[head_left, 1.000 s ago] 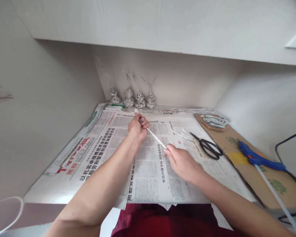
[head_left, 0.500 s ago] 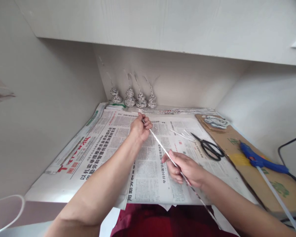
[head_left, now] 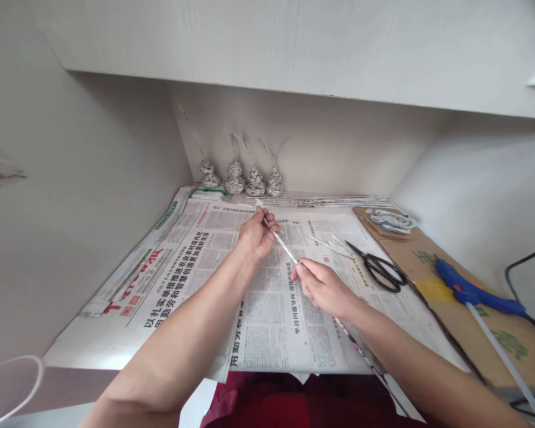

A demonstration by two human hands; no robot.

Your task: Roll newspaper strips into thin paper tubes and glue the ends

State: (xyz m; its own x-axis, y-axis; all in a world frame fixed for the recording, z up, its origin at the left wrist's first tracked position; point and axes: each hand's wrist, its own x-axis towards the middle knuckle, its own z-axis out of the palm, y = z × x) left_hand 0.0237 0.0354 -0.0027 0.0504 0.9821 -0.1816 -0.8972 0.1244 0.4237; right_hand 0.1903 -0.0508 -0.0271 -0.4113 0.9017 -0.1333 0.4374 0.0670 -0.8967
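A thin rolled newspaper stick runs slantwise between my hands and on toward the front edge at lower right. My left hand is closed on its far end, with a pale flattened tip poking out above the fingers. Further down its length, my right hand pinches it between thumb and fingers. Both hands are above the spread newspaper. Black-handled scissors lie to the right of my right hand, beside some short white paper pieces.
Several small woven gourd shapes stand along the back wall, left of a row of paper sticks. At right, a blue glue gun with a long glue stick rests on cardboard, near a coiled bundle. A shelf panel overhangs the back.
My right hand has moved up the stick toward my left hand, and its fingers have closed more tightly. My left hand has shifted slightly right; the pale tip above it shows more.
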